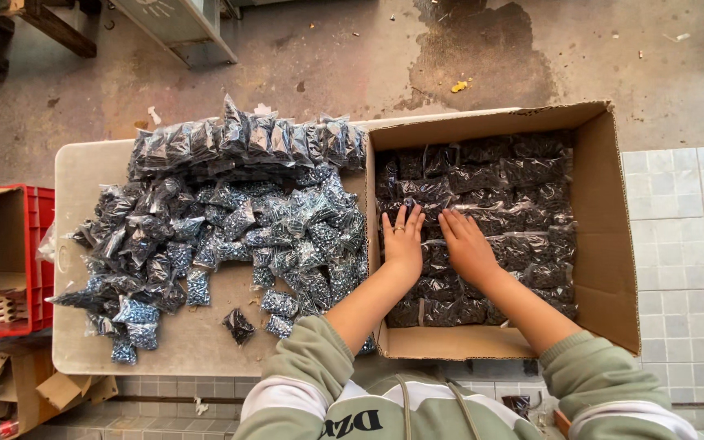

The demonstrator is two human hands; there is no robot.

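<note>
Head cam looks straight down on both hands pressed flat inside a cardboard box (605, 244). Left hand (403, 242) and right hand (466, 244) lie side by side, fingers stretched out, palms down on the packed bags (523, 183) of small dark parts that fill the box. Neither hand is gripping anything, they're just resting on top of the layer. Off to the left of the left hand there's a big loose heap of the same little bags (230, 220) spread over a pale table (75, 179), with a neater row stacked along the far edge. Further left sits a red crate (38, 236). Green sleeves (311, 358) show near the bottom, and the grey floor (327, 57) is stained beyond the box.
</note>
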